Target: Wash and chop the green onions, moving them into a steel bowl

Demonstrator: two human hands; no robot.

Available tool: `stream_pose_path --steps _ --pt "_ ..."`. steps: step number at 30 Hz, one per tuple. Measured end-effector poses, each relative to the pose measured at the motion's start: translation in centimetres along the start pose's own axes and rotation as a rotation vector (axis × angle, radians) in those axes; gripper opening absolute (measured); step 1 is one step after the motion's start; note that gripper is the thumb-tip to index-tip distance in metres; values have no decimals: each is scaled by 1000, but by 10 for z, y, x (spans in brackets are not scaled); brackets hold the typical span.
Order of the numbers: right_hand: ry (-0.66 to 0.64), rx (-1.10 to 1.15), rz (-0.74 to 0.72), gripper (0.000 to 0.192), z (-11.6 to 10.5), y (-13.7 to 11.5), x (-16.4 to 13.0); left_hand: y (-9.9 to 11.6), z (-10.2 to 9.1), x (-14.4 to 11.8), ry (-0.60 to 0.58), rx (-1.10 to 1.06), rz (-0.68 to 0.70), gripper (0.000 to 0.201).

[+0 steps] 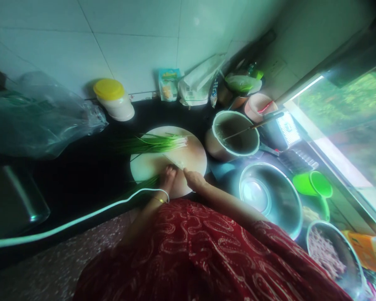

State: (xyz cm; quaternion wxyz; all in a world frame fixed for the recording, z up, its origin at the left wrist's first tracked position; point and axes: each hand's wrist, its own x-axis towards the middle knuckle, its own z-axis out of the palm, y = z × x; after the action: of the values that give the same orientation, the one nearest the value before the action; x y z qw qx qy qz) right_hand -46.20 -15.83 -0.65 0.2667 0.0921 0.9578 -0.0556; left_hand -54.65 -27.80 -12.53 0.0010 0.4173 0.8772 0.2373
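One knife (174,161), one round board (192,151)

From where I stand, the right forearm (233,201) slants in from four o'clock, the right hand (194,180) clamping its fingers round the knife's handle, blade pointing at ten. The left hand (168,177) sits at six, fingers bent downward beside green stalks (148,183) near half past seven; I can't tell whether they pinch anything. The main scallion bundle (166,143) lies on the board at twelve, white ends rightward.

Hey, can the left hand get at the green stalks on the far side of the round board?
Probably yes, but not straight across: the green stalks lie just beyond the left hand, yet the knife in the right hand slants between them.
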Motion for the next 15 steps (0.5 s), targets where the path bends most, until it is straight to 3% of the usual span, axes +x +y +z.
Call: stream_pose_path --steps 9,15 --pt "-36 19 9 39 -8 8 -14 5 0 3 16 59 -88 28" --pt "-17 33 22 40 0 4 0 5 -11 1 -39 81 -32 30"
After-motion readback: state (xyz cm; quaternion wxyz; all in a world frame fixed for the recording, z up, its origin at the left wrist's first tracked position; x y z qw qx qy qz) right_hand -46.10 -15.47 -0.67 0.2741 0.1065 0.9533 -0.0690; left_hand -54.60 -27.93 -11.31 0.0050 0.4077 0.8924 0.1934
